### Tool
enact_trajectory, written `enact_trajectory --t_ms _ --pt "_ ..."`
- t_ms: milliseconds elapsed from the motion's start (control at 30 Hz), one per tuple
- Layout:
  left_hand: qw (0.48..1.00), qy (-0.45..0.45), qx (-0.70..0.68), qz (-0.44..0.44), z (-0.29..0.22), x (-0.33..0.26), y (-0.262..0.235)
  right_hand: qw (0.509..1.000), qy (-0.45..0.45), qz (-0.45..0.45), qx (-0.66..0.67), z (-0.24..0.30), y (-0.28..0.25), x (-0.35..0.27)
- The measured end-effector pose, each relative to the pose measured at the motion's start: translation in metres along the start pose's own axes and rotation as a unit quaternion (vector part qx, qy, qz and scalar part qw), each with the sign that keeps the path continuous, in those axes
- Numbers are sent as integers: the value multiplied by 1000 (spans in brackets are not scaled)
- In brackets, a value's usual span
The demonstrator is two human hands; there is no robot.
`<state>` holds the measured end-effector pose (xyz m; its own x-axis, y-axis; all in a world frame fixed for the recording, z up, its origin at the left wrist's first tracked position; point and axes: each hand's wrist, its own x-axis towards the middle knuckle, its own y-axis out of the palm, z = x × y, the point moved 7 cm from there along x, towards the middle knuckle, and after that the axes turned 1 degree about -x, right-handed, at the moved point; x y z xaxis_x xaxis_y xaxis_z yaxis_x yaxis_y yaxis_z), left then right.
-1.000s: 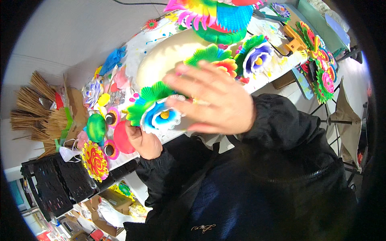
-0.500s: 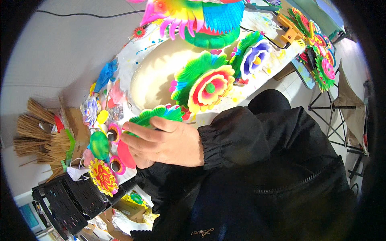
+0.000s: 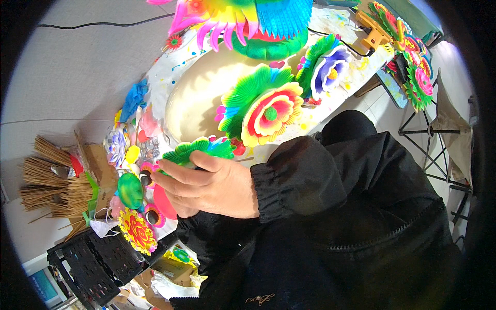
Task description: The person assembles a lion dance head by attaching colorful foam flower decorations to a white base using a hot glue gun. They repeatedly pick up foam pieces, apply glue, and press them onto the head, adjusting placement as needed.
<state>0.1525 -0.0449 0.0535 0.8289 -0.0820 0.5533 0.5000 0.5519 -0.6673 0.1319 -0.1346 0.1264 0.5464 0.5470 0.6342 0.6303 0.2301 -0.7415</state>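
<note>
My right hand [image 3: 212, 190] comes in from the right, its fingers curled over a green fan-shaped leaf piece [image 3: 178, 156] with a scalloped edge and blue and pink bits. My left hand [image 3: 184, 211] is mostly hidden behind the right one; only a little skin shows above its dark sleeve, and its fingers are out of sight. Just beyond the piece stands a large red-and-yellow layered flower [image 3: 270, 114] with a green centre on green leaves. A pink-red rounded piece [image 3: 164, 201] lies beside my hands at the left.
A cream oval board [image 3: 181, 111] lies on the paint-spotted table, with a multicoloured fringed figure [image 3: 243, 23] at its far end. A purple flower [image 3: 330, 70] and yellow glue gun [image 3: 373, 35] are right. Thin sticks [image 3: 44, 175], eye pieces and a black crate [image 3: 95, 266] are left.
The whole view has shifted slightly. My hands keep nearly the same pose around the green leaf piece, which has tilted little if at all.
</note>
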Motion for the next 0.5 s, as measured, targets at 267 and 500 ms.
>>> enact_trajectory --t_ms 267,500 --pt "992 -32 84 -85 -25 -1 -18 993 18 -36 114 -18 -5 -9" --pt "984 -35 102 -141 -41 -6 -19 987 14 -65 146 -26 -5 -12"
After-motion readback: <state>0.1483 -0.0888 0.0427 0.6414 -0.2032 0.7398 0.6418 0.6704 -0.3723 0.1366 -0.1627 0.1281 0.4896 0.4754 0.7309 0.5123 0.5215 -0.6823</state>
